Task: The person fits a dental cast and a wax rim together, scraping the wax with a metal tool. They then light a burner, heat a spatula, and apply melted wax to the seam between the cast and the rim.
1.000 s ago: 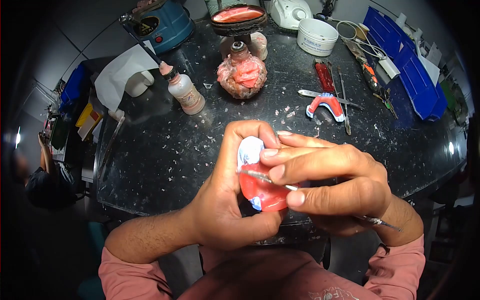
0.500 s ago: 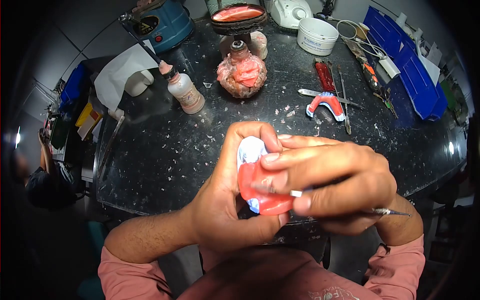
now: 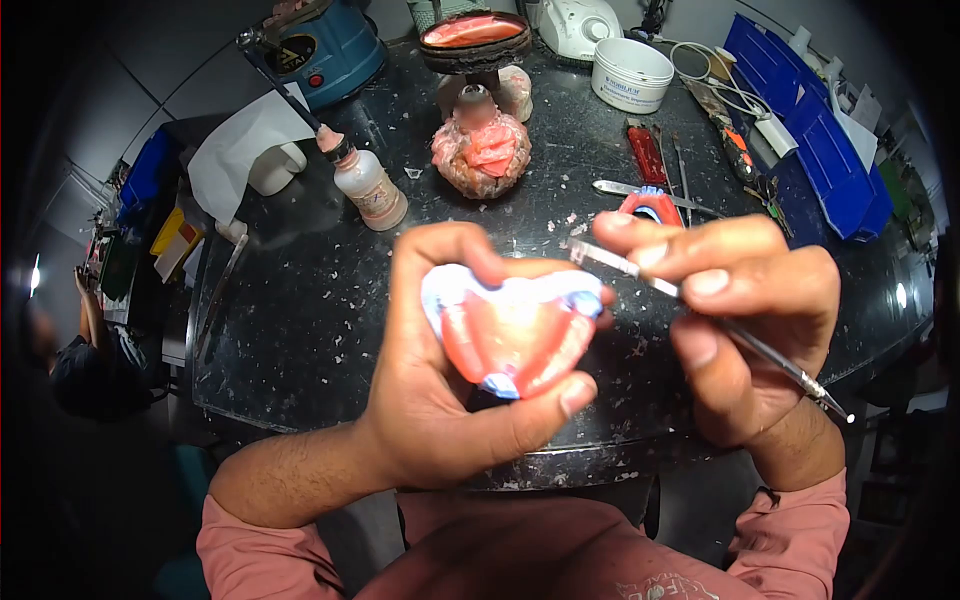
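Observation:
My left hand (image 3: 430, 385) is closed around a dental cast (image 3: 512, 320), its thumb along the lower edge and fingers behind. The cast is white and bluish, with red wax rims along its two sides and a pale middle that faces up. To the right, my right hand (image 3: 750, 310) grips a slim metal wax carver (image 3: 765, 352) between thumb and fingers. The carver's flat end points up and left, apart from the cast; its thin end sticks out at lower right. Behind the right fingers, a second cast with red wax (image 3: 652, 206) lies partly hidden on the table.
On the black table (image 3: 300, 350), wax scraps lie scattered. At the back stand a dropper bottle (image 3: 372, 190), a wax-covered burner (image 3: 485, 155), a pan of pink wax (image 3: 475, 30) and a white tub (image 3: 632, 75). A red-handled tool (image 3: 645, 150) and blue tray (image 3: 810, 130) are right. Another person (image 3: 90, 350) is far left.
My right hand has drawn away to the right with the carver, off the cast. My left hand has turned the cast so its broad face and both wax rims show.

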Demonstrator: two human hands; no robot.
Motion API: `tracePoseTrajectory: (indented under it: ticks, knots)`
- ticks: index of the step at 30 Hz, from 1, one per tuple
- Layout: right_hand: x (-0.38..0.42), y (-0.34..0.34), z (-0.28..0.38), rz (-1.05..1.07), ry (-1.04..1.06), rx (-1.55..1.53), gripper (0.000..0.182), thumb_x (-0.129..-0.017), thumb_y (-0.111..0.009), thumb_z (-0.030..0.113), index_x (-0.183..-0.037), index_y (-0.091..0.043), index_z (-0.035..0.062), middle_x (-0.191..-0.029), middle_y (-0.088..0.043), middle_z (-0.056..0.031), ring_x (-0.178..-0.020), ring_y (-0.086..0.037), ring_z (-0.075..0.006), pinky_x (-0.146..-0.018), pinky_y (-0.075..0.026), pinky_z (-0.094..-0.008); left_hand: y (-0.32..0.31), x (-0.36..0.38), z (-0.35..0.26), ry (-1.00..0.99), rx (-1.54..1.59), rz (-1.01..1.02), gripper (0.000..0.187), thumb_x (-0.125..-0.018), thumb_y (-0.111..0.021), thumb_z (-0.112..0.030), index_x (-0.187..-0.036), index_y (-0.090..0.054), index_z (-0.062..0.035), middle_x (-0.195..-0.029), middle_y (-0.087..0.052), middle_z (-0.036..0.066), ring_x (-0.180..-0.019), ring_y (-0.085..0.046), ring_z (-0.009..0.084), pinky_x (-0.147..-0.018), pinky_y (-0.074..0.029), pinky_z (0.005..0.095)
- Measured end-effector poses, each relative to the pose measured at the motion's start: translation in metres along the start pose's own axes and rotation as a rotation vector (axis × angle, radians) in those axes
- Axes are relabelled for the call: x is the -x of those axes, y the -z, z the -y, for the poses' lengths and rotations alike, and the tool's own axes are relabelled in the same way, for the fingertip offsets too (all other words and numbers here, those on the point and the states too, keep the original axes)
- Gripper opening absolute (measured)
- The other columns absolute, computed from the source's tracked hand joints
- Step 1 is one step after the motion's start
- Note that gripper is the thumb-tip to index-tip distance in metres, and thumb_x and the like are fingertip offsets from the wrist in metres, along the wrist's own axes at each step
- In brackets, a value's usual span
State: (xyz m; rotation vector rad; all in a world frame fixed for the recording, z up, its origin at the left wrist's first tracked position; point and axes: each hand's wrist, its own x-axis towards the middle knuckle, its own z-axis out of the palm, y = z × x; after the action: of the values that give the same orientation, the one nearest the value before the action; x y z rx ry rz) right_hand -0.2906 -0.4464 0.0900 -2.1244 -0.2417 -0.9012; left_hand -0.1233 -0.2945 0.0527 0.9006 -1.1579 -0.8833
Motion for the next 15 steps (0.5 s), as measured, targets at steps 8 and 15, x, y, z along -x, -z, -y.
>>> tracePoseTrajectory:
  ticks: [8, 15]
  knots:
    - [0.006, -0.015, 0.005, 0.105, -0.004, -0.129, 0.022, -0.090, -0.066, -0.001, -0.106, -0.059, 0.0121, -0.111, -0.066, -0.0154, -0.123, -0.056, -0.0515, -0.112, -0.030, -0.0672, 0.008, -0.001, 0.006, -0.170, -0.050, -0.071, 0.067, -0.079, -0.078, 0.003, -0.116, -0.024, -0.0114, -0.130, -0.054, 0.023, -0.123, -0.056, 0.0249, -0.107, -0.044, 0.0401]
    - [0.004, -0.014, 0.003, 0.096, 0.055, -0.114, 0.031, -0.089, -0.060, -0.008, -0.115, -0.055, 0.0076, -0.111, -0.057, -0.0187, -0.117, -0.057, -0.0566, -0.106, -0.043, -0.0642, 0.003, -0.002, 0.003, -0.157, -0.140, -0.111, 0.063, -0.078, -0.070, 0.011, -0.115, -0.023, -0.0087, -0.125, -0.055, 0.026, -0.111, -0.064, 0.0244, -0.096, -0.054, 0.0376]
